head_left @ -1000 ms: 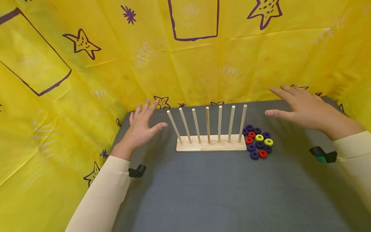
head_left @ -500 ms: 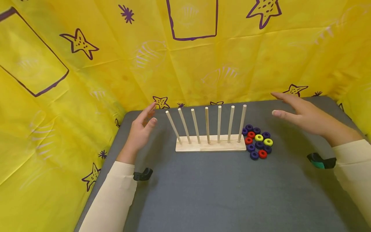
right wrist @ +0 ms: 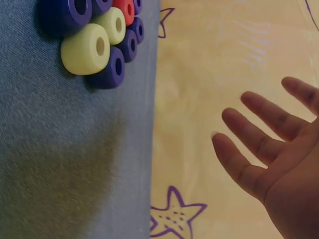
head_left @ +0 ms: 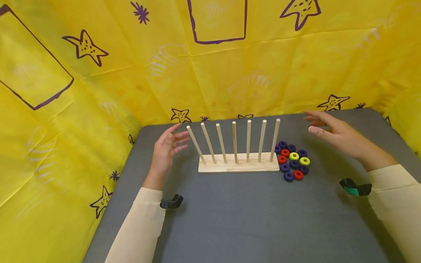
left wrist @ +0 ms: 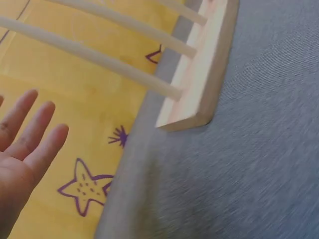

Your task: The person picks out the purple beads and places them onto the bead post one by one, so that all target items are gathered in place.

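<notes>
A wooden peg rack (head_left: 238,167) with several upright dowels stands toward the far side of the table. Against its right end lies a loose cluster of small rings in purple, red (head_left: 298,175) and yellow (head_left: 304,161). My left hand (head_left: 163,153) hovers just left of the leftmost dowel (head_left: 196,144), fingers spread and holding nothing; the left wrist view shows its palm and the rack's end (left wrist: 192,109). To the right of the rings, my right hand (head_left: 340,137) is raised above the table, its fingers apart from everything. Yellow rings (right wrist: 85,50) show in the right wrist view.
A grey cloth covers the table (head_left: 250,219). Yellow printed fabric (head_left: 210,80) hangs behind it and along both sides. Each wrist carries a dark camera mount, the left one (head_left: 171,201) and the right one (head_left: 355,187).
My left hand has shifted right, nearer the rack, and turned so its palm faces inward. My right hand has lowered and tilted slightly. Rack and rings stay where they were.
</notes>
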Tool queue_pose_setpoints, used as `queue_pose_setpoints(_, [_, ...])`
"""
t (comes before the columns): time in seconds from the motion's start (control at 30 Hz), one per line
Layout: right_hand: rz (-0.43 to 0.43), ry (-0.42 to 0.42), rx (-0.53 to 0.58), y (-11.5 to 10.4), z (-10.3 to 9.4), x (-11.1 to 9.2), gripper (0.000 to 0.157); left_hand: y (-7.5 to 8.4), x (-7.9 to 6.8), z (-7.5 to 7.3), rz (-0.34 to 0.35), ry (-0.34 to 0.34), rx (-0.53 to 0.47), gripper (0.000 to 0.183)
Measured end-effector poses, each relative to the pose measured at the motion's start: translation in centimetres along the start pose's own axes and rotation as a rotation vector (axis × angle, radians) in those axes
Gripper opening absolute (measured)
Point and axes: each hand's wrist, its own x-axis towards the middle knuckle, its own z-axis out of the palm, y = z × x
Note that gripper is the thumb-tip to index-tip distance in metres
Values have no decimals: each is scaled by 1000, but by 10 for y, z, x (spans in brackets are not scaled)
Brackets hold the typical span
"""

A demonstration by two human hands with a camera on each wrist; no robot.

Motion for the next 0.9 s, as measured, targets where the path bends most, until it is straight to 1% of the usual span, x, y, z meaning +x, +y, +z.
queue_pose_setpoints(0.07, [5,6,4,3,2,-1,58,-7,-2,5,-7,2,-37,64])
queue_pose_setpoints(0.13, [-8,14,12,6,5,-1,57,-13,-4,10,-20,6,-60,54])
queue_pose_setpoints(0.33, [-32,45,94,15,14,0,52,-32,-10,24,-41,7,-127,52])
queue_pose_setpoints(0.43, [-69,55,123,22,18,0,51,-39,-12,30,-46,2,-162,45])
queue_pose_setpoints(0.5, [-100,65,143,27,21,-1,50,-43,-14,33,-56,-4,-180,45])
queue_pose_setpoints(0.57, [-126,72,166,33,23,-1,50,-47,-16,35,-65,-17,-187,51])
queue_pose_setpoints(0.67, [-127,81,205,39,26,-2,49,-53,-19,36,-76,-39,-177,59])
queue_pose_setpoints(0.77, [-116,86,229,45,29,-3,48,-57,-21,37,-92,-50,-174,55])
queue_pose_setpoints(0.9, [-105,98,255,54,33,-6,47,-60,-21,38,-115,-38,-182,47])
